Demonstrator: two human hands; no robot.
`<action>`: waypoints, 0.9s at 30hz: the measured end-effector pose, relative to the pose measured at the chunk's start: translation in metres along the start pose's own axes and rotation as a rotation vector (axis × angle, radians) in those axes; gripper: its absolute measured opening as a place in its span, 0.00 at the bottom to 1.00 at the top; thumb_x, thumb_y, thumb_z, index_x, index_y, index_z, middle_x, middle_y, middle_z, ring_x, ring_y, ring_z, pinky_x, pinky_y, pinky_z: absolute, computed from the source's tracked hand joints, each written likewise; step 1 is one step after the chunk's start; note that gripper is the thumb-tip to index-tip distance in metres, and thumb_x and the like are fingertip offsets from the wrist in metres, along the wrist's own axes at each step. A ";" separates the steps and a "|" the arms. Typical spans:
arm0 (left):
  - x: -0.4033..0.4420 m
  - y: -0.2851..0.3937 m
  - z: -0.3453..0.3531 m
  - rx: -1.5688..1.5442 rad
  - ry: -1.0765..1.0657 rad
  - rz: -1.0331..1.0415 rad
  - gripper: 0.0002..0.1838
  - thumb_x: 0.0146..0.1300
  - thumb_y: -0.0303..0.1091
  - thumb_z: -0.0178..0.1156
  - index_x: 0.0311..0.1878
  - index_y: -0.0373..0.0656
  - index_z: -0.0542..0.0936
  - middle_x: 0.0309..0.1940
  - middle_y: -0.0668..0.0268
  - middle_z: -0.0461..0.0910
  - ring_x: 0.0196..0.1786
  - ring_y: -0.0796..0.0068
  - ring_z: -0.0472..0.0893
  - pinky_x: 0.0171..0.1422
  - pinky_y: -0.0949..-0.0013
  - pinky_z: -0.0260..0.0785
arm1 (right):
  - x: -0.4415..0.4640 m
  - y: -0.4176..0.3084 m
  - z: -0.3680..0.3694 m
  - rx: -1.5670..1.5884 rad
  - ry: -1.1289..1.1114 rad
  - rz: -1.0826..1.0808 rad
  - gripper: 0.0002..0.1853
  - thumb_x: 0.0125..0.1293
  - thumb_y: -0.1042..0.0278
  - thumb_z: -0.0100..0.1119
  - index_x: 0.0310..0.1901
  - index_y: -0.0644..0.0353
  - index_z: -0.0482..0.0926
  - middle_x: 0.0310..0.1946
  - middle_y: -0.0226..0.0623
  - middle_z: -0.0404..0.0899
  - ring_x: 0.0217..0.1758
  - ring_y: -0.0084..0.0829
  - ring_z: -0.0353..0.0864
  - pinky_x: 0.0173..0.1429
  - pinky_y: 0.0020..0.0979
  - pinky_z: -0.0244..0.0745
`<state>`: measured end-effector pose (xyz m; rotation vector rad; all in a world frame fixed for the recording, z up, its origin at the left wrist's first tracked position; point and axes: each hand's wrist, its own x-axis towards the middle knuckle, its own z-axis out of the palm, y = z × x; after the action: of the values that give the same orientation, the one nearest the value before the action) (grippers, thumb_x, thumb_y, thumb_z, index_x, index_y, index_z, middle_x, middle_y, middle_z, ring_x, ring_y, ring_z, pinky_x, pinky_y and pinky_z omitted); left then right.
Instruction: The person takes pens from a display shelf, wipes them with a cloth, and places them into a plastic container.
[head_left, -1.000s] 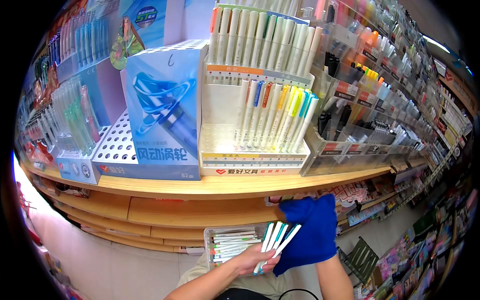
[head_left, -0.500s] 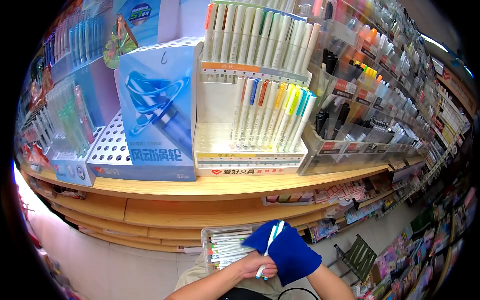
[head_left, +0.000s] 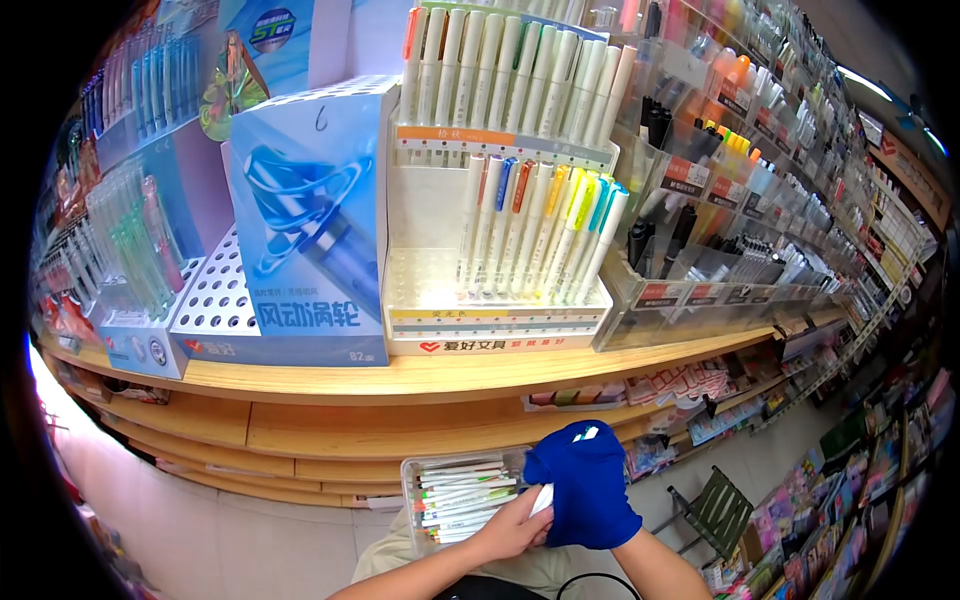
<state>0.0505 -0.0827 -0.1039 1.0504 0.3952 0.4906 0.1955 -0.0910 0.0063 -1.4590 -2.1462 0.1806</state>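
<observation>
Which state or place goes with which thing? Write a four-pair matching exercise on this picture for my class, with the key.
Things:
1. Cloth
2. Tub
3. Seat
4. White rack

States and places:
A. Standing on the floor
B. Clear, with loose pens inside
C. On the wooden shelf
D. Wrapped around held pens

Right pairs: 1-D, 2-B, 3-A, 4-C.

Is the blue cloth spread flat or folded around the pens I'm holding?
Folded around them: the blue cloth is bunched, with white pens showing only at its top and beside the left hand.
</observation>
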 end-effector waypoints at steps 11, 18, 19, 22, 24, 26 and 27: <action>-0.007 0.025 -0.003 -0.249 -0.184 -0.092 0.09 0.74 0.36 0.44 0.50 0.43 0.65 0.29 0.70 0.64 0.25 0.84 0.61 0.26 0.79 0.53 | 0.017 0.034 -0.007 0.201 0.525 0.219 0.12 0.45 0.66 0.68 0.29 0.58 0.74 0.30 0.35 0.77 0.30 0.32 0.78 0.35 0.31 0.72; -0.008 0.036 -0.010 -0.371 -0.181 -0.083 0.13 0.73 0.38 0.45 0.54 0.42 0.65 0.33 0.68 0.66 0.27 0.81 0.62 0.28 0.78 0.54 | 0.007 0.005 -0.028 -0.028 0.134 -0.005 0.21 0.36 0.67 0.71 0.36 0.60 0.78 0.34 0.40 0.79 0.36 0.41 0.79 0.44 0.34 0.74; -0.008 0.035 -0.010 -0.392 -0.190 -0.083 0.13 0.73 0.38 0.45 0.54 0.42 0.65 0.34 0.68 0.66 0.27 0.81 0.63 0.28 0.78 0.54 | 0.002 0.010 -0.022 -0.021 0.081 -0.045 0.21 0.36 0.67 0.71 0.38 0.60 0.79 0.34 0.41 0.79 0.38 0.43 0.79 0.44 0.35 0.74; -0.006 0.031 -0.010 -0.445 -0.244 -0.083 0.13 0.73 0.40 0.46 0.53 0.42 0.65 0.35 0.67 0.66 0.28 0.80 0.63 0.29 0.77 0.55 | -0.007 0.022 -0.002 0.146 0.077 -0.056 0.24 0.38 0.67 0.71 0.42 0.59 0.78 0.36 0.41 0.79 0.41 0.44 0.78 0.47 0.38 0.72; -0.004 0.023 -0.009 -0.468 -0.268 -0.104 0.15 0.72 0.42 0.49 0.54 0.43 0.66 0.35 0.67 0.68 0.30 0.79 0.65 0.30 0.77 0.55 | -0.011 0.009 0.001 0.231 0.034 -0.033 0.27 0.37 0.65 0.72 0.44 0.58 0.76 0.37 0.41 0.77 0.42 0.45 0.76 0.48 0.39 0.70; -0.003 0.001 -0.013 -0.414 -0.295 -0.086 0.17 0.71 0.43 0.50 0.55 0.42 0.66 0.34 0.69 0.69 0.31 0.80 0.66 0.31 0.77 0.56 | -0.016 -0.003 0.004 0.283 -0.005 -0.032 0.29 0.36 0.62 0.73 0.45 0.57 0.75 0.38 0.41 0.76 0.43 0.47 0.75 0.47 0.40 0.69; -0.003 -0.004 -0.015 -0.360 -0.309 -0.120 0.17 0.72 0.44 0.49 0.53 0.41 0.68 0.34 0.69 0.71 0.32 0.79 0.68 0.34 0.76 0.60 | -0.015 -0.004 0.004 0.271 -0.019 -0.042 0.30 0.34 0.62 0.74 0.44 0.57 0.75 0.37 0.41 0.76 0.43 0.47 0.74 0.46 0.40 0.69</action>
<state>0.0410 -0.0753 -0.1136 0.7320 0.0877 0.2721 0.1940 -0.1057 -0.0012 -1.2597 -2.0712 0.4523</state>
